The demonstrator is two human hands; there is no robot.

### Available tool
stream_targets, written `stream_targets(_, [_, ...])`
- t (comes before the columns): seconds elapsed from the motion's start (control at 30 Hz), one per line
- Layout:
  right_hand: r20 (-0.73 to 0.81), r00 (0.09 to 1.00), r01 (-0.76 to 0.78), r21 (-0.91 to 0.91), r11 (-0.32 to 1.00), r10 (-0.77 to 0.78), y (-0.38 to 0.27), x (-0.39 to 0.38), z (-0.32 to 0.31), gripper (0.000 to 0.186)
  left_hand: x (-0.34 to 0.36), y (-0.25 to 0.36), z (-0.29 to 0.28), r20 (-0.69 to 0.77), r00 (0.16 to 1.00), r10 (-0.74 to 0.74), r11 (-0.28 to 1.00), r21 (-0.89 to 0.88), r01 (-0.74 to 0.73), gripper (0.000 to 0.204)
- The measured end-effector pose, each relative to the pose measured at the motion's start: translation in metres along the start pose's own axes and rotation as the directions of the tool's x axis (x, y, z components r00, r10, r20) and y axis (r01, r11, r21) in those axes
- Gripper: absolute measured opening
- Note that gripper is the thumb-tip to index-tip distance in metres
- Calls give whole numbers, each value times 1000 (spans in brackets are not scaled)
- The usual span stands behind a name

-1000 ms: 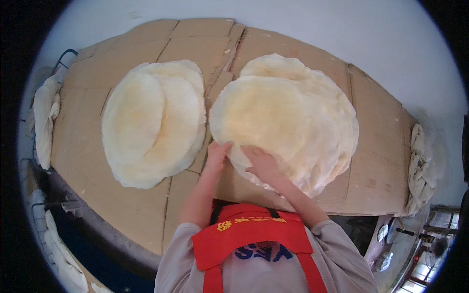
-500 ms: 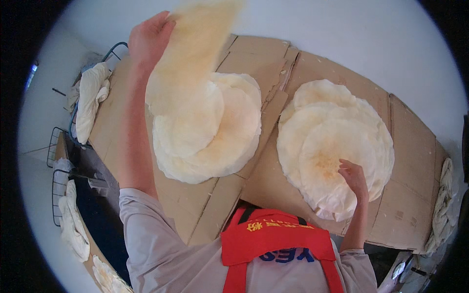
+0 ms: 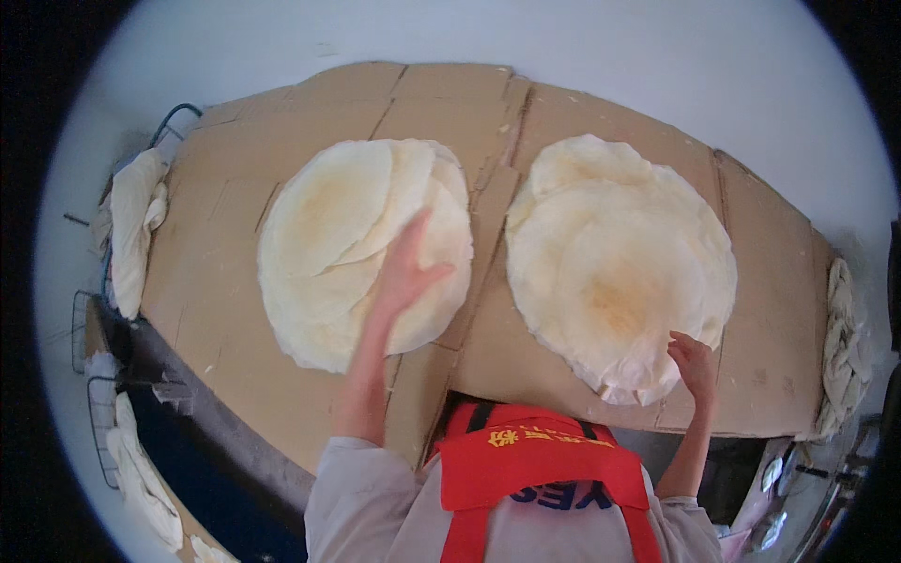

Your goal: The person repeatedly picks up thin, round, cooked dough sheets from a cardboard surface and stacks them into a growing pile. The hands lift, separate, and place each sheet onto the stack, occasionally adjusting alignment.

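Thin, round, pale flatbreads lie in two overlapping stacks. My left hand [image 3: 405, 272] hovers over or lightly touches the right part of the left stack [image 3: 324, 211]. It is open, with the thumb apart and nothing held. The top sheet there is faintly browned and sits toward the far left of its pile. At the near right side of the right stack [image 3: 601, 225], my right hand [image 3: 694, 364] has its fingers curled together. What they pinch, if anything, is too small to make out. A browned patch marks the middle of that stack's top sheet.
Flattened cardboard sheets [image 3: 216, 253] cover the table, with seams between them. Rolled pale cloths lie at the left edge [image 3: 138, 230] and the right edge [image 3: 843, 342]. A white wall [image 3: 610, 47] stands behind. Wire racks [image 3: 101, 422] are at the left.
My left hand has let go of the flatbread it held up at the far left and come down over the left stack, where the sheet now lies. My right hand has drawn slightly nearer to me.
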State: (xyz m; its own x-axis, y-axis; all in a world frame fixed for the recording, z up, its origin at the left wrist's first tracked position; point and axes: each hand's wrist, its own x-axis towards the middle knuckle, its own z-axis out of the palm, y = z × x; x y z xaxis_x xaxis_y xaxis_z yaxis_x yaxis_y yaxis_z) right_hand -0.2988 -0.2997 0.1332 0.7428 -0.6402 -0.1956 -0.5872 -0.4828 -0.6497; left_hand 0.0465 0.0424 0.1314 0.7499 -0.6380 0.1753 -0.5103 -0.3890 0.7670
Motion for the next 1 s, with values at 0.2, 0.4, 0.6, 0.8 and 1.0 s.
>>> stream_targets(0.2, [180, 984, -6, 99, 995, -12, 5, 33, 5, 27, -27, 42, 135, 300, 948, 110, 961, 210, -178, 67])
stream_targets(0.4, [-398, 917, 26, -24, 999, -33, 102, 159, -11, 34, -38, 40, 119, 337, 939, -62, 989, 151, 11, 51])
stream_targets(0.6, [-322, 941, -209, -306, 929, 106, 83, 201, -4, 49, -82, 14, 73, 179, 956, -232, 966, 162, 203, 38])
stream_targets(0.8, [-165, 986, -8, -186, 983, -23, 41, 180, -21, 47, -108, -12, 66, 111, 941, -319, 947, -2, 322, 29])
stream_targets(1.0, [-388, 910, 87, -174, 981, -150, -111, 79, -150, 38, -69, 38, 72, 127, 957, -260, 964, -31, 265, 21])
